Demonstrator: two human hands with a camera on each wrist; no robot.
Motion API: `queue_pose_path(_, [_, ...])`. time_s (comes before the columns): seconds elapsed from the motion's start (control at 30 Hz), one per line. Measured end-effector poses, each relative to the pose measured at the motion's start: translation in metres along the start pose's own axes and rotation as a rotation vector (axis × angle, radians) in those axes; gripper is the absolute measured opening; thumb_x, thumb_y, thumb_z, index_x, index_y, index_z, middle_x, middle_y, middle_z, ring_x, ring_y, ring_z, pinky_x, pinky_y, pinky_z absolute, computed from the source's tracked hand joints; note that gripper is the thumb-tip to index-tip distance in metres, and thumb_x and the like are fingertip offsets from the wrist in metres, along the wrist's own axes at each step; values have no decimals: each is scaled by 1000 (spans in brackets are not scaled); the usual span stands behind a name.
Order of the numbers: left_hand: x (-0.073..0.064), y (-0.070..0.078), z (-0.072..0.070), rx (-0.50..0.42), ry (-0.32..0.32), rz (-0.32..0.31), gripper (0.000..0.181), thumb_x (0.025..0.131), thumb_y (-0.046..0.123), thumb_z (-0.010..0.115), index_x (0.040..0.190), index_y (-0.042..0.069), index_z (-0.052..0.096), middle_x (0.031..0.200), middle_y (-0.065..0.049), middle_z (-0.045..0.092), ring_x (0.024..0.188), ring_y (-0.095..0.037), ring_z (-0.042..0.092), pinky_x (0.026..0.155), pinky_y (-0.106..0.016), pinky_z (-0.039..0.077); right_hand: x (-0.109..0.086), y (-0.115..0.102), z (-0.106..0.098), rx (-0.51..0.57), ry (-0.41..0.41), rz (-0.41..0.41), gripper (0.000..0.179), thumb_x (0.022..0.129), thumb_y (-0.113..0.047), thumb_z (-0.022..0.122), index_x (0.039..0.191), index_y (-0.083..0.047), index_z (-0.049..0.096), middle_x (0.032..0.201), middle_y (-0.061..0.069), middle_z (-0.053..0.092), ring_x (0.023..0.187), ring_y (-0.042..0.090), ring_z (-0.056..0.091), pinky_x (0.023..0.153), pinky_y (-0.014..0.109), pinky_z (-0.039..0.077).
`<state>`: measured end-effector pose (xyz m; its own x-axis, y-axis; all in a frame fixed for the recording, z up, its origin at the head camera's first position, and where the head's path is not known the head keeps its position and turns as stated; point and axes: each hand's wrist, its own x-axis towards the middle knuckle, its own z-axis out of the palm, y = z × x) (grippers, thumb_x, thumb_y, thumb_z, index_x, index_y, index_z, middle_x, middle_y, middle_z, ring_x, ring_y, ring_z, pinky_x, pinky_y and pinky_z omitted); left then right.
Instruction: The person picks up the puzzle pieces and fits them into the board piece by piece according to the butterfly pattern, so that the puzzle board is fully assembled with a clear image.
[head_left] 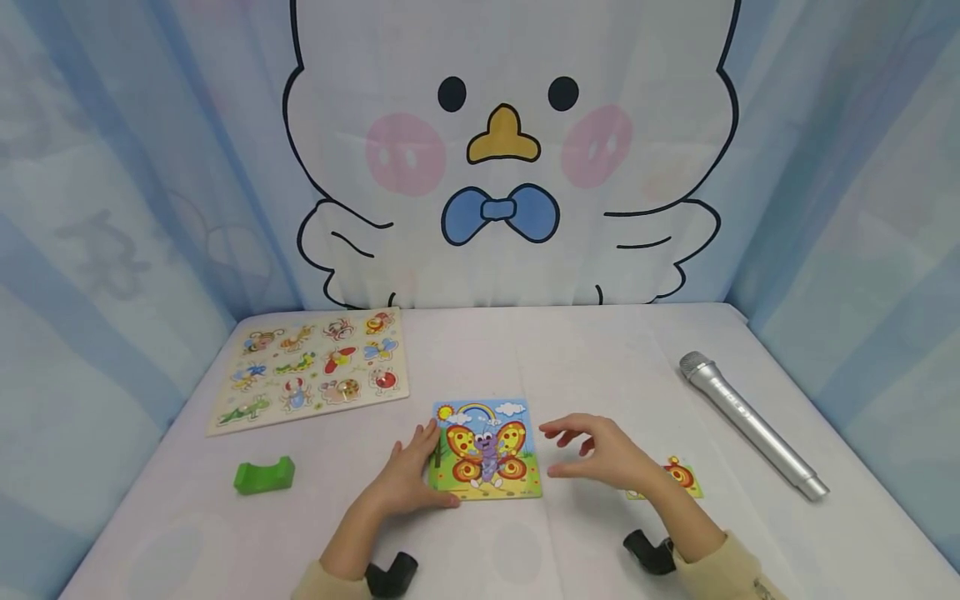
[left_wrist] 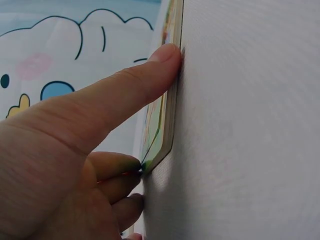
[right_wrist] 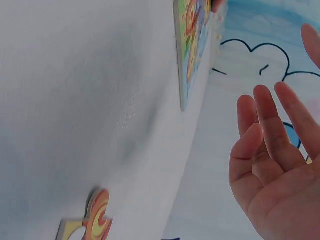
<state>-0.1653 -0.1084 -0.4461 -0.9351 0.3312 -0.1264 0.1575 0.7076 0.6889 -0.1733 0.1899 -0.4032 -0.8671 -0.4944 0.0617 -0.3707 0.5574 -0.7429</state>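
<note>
A square butterfly puzzle lies flat on the table in the middle of the head view, its picture side up. My left hand rests at its lower left corner. In the left wrist view the straight thumb touches the front edge, while the other fingertips stay by the left side. To the right of the puzzle, my right hand hovers with loosely bent, parted fingers and nothing between them. A loose puzzle piece with an orange and yellow swirl lies under the right forearm, which partly covers it in the head view.
An insect peg board lies at the back left. In front of it sits a green notched block. A silver microphone lies slanted on the right. A printed curtain hangs behind the table.
</note>
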Motion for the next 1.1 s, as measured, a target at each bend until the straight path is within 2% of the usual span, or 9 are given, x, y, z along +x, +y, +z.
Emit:
queue_pose_path(0.2, [2,-3,1,8,0,-1,104,62,37,82,140,-5,27,149,-18,17,137,-35,10,109,-55,3,-16,14,-17,-30,39,48,51,72,-25,78,117,-9,60,109,6,62,93,21,57,70,30,49])
queue_pose_path(0.43, [3,-2,2,9,-2,-2,104,62,36,82,141,-4,27,149,-18,17,137,-35,10,109,-55,3,-36,30,-38,-56,31,86,53,71,-25,78,118,-7,59,112,8,61,96,25,55,71,31,49])
queue_pose_path(0.6, [2,-1,2,10,-1,-2,104,62,36,82,140,-5,27,149,-18,17,137,-35,10,109,-55,3,-50,41,-50,-78,34,100,56,70,-28,79,118,-6,59,113,10,61,96,26,56,68,27,49])
queue_pose_path(0.77, [2,-1,1,9,-3,-4,104,63,36,82,141,-5,27,149,-18,16,137,-34,10,109,-54,3,-58,50,-56,-116,26,129,56,68,-27,80,116,-6,60,113,12,61,93,28,55,63,24,49])
queue_pose_path(0.87, [2,-2,1,10,-3,-5,104,63,36,82,141,-4,27,150,-18,16,137,-34,9,109,-54,3,-62,54,-58,-140,3,142,58,66,-27,81,115,-6,61,113,12,61,92,27,54,64,25,49])
queue_pose_path(1.1, [2,-4,1,9,-2,-9,104,63,37,82,141,-4,26,150,-17,16,137,-34,9,109,-54,2,-65,62,-57,-218,-44,192,63,58,-26,85,113,-5,63,108,6,62,82,17,47,66,26,44])
